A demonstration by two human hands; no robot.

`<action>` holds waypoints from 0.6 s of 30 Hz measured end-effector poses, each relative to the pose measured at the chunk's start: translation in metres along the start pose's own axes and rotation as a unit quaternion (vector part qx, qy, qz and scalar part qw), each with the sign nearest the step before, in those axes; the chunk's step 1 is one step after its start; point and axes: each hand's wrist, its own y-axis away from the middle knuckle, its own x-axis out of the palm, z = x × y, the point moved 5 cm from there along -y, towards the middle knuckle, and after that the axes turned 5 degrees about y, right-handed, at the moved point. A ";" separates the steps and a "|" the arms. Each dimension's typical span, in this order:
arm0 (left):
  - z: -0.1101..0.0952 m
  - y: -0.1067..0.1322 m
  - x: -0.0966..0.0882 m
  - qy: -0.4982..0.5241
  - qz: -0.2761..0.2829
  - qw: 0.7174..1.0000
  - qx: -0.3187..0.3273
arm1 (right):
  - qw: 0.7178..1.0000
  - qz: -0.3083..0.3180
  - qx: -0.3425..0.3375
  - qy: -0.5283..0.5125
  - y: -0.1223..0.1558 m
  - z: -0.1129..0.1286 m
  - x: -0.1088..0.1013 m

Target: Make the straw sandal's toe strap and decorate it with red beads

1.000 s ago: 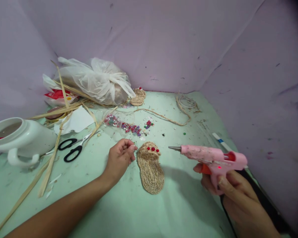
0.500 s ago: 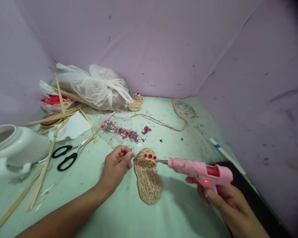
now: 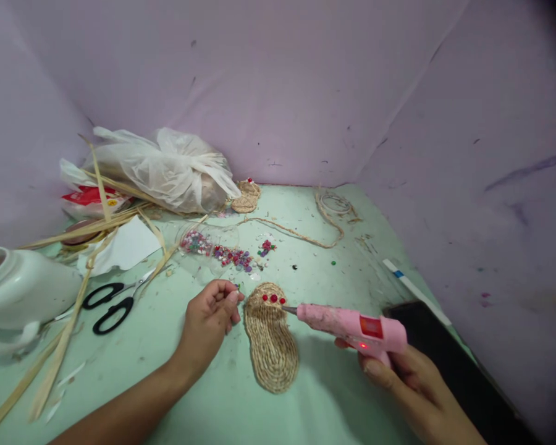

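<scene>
A small woven straw slipper (image 3: 271, 343) lies flat on the green table (image 3: 176, 371), with red beads on its strap. My right hand (image 3: 401, 386) grips a pink glue gun (image 3: 352, 327), whose metal tip touches the slipper's strap beside the red beads. My left hand (image 3: 208, 321) rests on the table just left of the slipper, fingers curled in a pinch on something too small to name.
Coloured beads (image 3: 227, 253) spill from a clear cup behind the slipper. Black scissors (image 3: 111, 303), straw strips (image 3: 69, 327), a white jug (image 3: 18, 290) and a plastic bag (image 3: 162, 167) lie left. Another woven piece (image 3: 245, 198), twine (image 3: 324, 216) and a dark flat object (image 3: 449, 352) sit back and right.
My right hand has brought the glue gun down and left, until its tip reaches the slipper's strap. The left hand stays pinched beside the slipper. The camera has tilted slightly.
</scene>
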 end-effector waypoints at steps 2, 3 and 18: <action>-0.001 0.000 0.000 0.001 -0.003 1.000 -0.001 | 1.000 0.003 0.002 0.003 0.000 0.000 0.001; -0.002 0.000 0.000 0.000 -0.005 1.000 -0.001 | 1.000 0.003 0.006 0.003 0.000 0.000 0.001; -0.002 0.000 0.001 -0.016 0.001 1.000 -0.002 | 1.000 0.017 0.005 0.006 -0.001 -0.001 0.004</action>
